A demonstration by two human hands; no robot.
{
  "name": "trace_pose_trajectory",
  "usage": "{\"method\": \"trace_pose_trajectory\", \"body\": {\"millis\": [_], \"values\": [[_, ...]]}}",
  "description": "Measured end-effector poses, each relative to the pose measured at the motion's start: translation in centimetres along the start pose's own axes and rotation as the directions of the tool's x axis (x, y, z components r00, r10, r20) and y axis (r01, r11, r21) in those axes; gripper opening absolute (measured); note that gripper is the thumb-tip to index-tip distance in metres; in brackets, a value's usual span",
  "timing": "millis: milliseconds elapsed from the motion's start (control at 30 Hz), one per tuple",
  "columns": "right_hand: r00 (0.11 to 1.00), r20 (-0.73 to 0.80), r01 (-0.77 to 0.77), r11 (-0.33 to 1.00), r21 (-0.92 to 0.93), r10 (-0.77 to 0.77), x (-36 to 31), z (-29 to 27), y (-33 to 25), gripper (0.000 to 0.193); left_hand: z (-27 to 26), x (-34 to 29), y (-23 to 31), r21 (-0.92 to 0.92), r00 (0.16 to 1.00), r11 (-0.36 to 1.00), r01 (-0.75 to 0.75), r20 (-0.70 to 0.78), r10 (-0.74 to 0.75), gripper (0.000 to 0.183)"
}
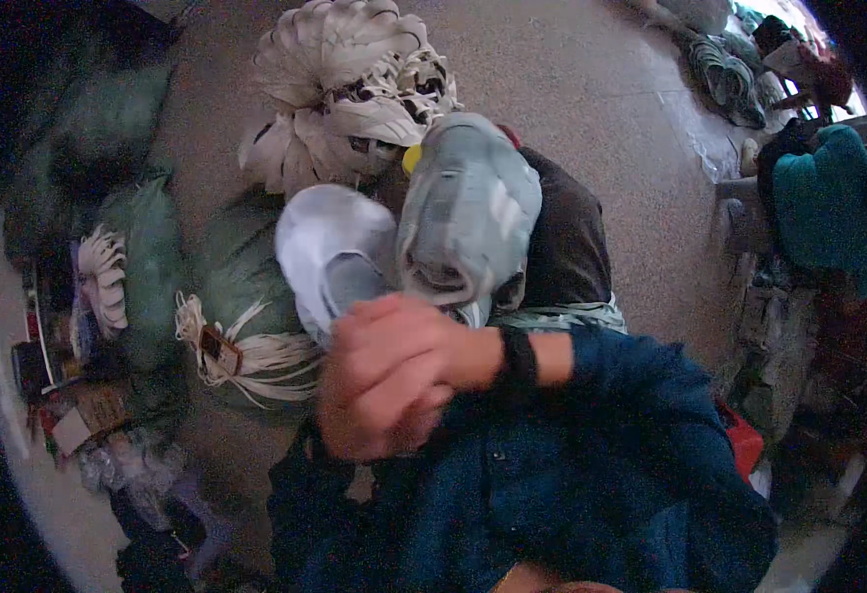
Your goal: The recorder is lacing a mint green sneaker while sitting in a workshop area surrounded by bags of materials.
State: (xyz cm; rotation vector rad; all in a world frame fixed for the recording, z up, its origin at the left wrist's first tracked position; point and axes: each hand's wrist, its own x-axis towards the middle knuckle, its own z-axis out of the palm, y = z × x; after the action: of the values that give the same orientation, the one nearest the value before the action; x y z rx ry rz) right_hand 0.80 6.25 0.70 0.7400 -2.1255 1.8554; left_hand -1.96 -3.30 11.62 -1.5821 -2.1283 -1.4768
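Note:
My right hand (404, 341) and my left hand (364, 420) are closed together at chest height, blurred by motion. A black wristband (519, 360) sits on my right wrist below a dark blue sleeve. Two shoes stand up out of the hands. A grey shoe (468, 212) with pale stripes is on the right, and a white shoe (335, 252) leans against it on the left. The right hand's fingers wrap the heel end of the grey shoe. The left hand lies under it, below the white shoe; its exact grip is hidden.
A heap of white shoe parts (345, 89) lies on the speckled floor ahead. Green sacks (147, 247) and a bundle of white strips (256, 356) are to the left, with a dark sack (567, 237) behind the shoes. A teal cloth (829, 198) and clutter fill the right.

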Motion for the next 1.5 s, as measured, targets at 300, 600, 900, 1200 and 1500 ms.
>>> {"method": "trace_pose_trajectory", "body": {"millis": [300,600,900,1200,1500], "values": [[0.872,-0.092,-0.368,0.768,0.524,0.481,-4.4,-7.6,-7.6,0.037,-0.5,-0.9,0.0,0.355,0.887,0.893,0.277,0.261,-0.38,0.046],[0.664,-0.412,-0.737,0.639,-0.22,0.624,2.6,-16.9,0.7,0.064,1.5,-2.9,1.3,0.666,0.795,0.725,-0.176,0.53,-0.294,0.021],[0.825,-0.309,-0.372,0.865,0.336,0.474,1.7,-19.9,-2.8,0.045,0.0,-8.4,-0.4,0.696,0.655,0.718,0.006,0.54,-0.529,0.021],[0.722,-0.546,-0.126,0.856,0.501,0.425,-8.1,-25.6,-3.4,0.047,-3.2,-6.1,-7.2,0.511,0.863,0.857,0.066,0.402,-0.306,0.029],[0.7,-0.551,-0.56,0.828,-0.03,0.454,-13.4,-15.2,-1.2,0.031,-3.2,-6.7,-8.2,0.474,0.601,0.84,0.264,0.601,-0.528,0.04]]}}
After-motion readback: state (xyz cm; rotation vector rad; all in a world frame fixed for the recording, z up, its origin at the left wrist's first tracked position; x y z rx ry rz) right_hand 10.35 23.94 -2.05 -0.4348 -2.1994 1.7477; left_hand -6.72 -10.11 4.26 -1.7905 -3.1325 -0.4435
